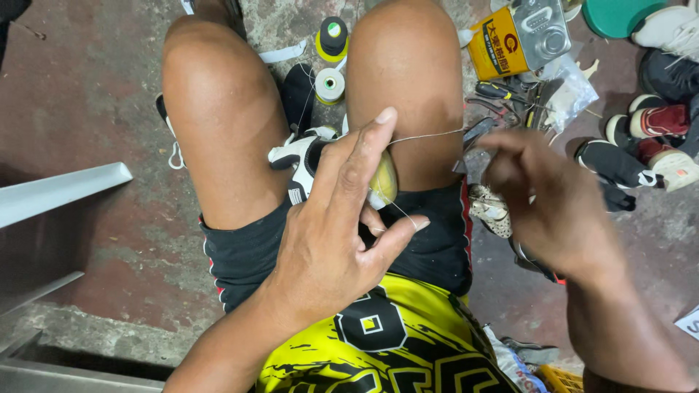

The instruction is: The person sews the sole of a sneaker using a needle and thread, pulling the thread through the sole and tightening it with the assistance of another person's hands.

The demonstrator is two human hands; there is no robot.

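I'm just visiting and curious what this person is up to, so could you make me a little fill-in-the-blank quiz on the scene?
1. A thin thread is stretched between the left hand and the ____ hand.
2. The left hand presses a small yellowish lump against the ____.
3. Two spools stand on the floor between the person's ____.
4. Near the right hand stands a yellow ____ with a metal top.

Missing words: right; thread; knees; can
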